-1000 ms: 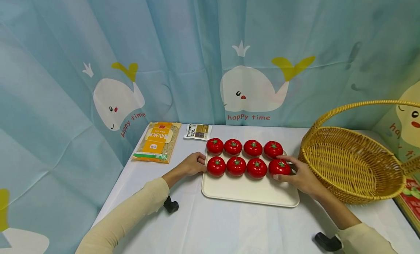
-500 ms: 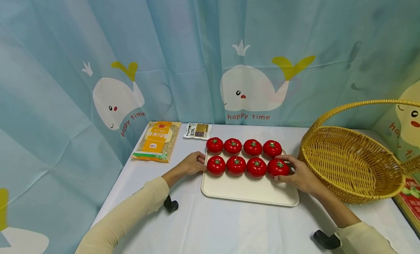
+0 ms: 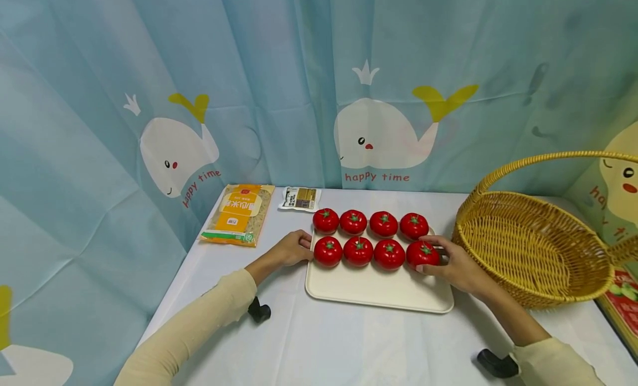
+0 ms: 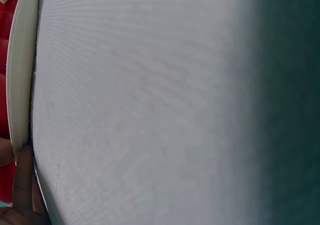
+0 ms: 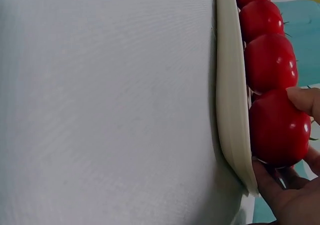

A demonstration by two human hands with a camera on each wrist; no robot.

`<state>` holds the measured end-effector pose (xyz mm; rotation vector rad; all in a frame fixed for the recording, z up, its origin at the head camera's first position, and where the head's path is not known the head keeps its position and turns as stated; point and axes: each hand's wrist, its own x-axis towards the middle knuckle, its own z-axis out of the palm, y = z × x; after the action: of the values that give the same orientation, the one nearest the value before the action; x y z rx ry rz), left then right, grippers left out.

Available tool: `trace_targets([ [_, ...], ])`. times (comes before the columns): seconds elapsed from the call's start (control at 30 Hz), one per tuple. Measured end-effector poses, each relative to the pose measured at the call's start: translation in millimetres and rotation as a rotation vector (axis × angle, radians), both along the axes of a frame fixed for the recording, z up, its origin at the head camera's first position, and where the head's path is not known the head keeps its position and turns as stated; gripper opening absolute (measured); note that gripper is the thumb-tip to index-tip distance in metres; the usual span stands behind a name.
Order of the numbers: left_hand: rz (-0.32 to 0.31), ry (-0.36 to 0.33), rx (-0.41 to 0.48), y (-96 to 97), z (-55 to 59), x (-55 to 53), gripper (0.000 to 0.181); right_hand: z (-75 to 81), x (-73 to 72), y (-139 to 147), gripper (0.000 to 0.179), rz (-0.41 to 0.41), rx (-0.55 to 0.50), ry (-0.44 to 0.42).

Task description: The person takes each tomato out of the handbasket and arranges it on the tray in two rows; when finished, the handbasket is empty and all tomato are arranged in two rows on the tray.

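Note:
Several glossy red tomatoes with green stem tops stand in two rows on a cream rectangular tray (image 3: 374, 291). My right hand (image 3: 461, 268) holds the tomato (image 3: 422, 254) at the right end of the near row. In the right wrist view its thumb lies on that tomato (image 5: 277, 130) and the other fingers reach behind it, beside the tray's end. At the tray's left edge my left hand (image 3: 293, 248) pinches the rim. The left wrist view has its thumb over the tray rim (image 4: 22, 85) and a finger against the outside.
A wicker basket (image 3: 518, 247) with a tall handle stands just right of the tray. Back left lie an orange-labelled grain packet (image 3: 239, 215) and a small white packet (image 3: 300, 199). A colourful box (image 3: 623, 303) sits at the right edge. A printed curtain (image 3: 279, 98) hangs behind.
The tomato under my right hand has shifted very slightly left, toward its neighbour, with the hand following. My left hand has stayed at the tray's edge.

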<state>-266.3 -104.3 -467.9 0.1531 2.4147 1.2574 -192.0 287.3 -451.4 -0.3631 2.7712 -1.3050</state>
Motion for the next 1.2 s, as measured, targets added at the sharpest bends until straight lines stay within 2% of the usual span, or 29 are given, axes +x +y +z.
trace_targets([
  [0.43,0.004,0.011,0.003,0.8,0.7,-0.4,0.046,6.4,2.9,2,0.063,0.019,-0.032,-0.037],
  [0.83,0.009,0.013,0.011,-0.2,-0.1,0.3,0.046,9.3,6.5,2,0.065,0.024,-0.030,-0.035],
  [1.2,0.011,0.029,0.025,-1.4,-0.1,4.0,0.047,12.7,8.6,2,0.078,0.001,-0.015,-0.068],
])
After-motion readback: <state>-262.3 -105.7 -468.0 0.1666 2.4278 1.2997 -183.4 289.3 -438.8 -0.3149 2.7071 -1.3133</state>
